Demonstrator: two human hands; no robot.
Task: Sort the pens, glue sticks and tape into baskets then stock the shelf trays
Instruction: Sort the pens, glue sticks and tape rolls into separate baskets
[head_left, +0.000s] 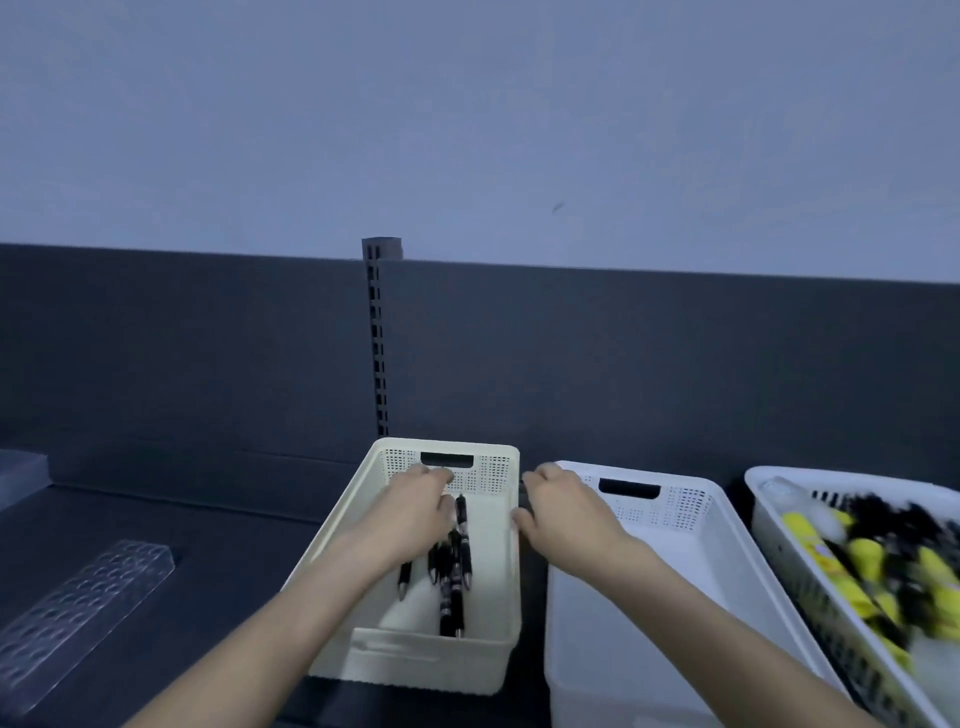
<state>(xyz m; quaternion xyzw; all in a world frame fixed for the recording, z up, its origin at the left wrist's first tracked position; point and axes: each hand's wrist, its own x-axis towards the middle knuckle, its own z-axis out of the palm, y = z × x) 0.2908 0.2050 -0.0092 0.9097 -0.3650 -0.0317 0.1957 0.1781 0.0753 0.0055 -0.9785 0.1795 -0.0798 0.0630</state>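
1. Left hand (418, 501): reaching into the cream basket (500, 582), palm down, fingers curled loosely over the far ends of the pens. Whether the fingers actually pinch a pen cannot be told, since the hand covers the contact.
2. Right hand (558, 512): palm down over the gap between the cream basket and the white basket (675, 561). Fingers bent and close together, thumb beside the cream basket's right rim. Nothing is visible in the hand; whether it touches the rim cannot be told.
3. Pens (453, 566): several black pens lie lengthwise in the cream basket, bunched near its middle, tips pointing toward the near wall. One pen sits a little to the left of the bunch, partly under the left forearm.
4. Cream basket: stands on the dark shelf surface (218, 551), centre of the scene, with a handle slot in its far wall.
5. White basket: just to the right of the cream basket, the two close but apart. No contents show in the part not covered by the right forearm.
6. Mixed basket (769, 514): far right, blurred. It holds yellow items (862, 558) and black items heaped together; individual pieces cannot be told apart.
7. Clear tray (88, 608): near left on the shelf surface, a long transparent strip with rows of round holes, lying at an angle.
8. Dark back panel (675, 364): rises behind the baskets, with a slotted upright post (381, 343) just behind the cream basket.
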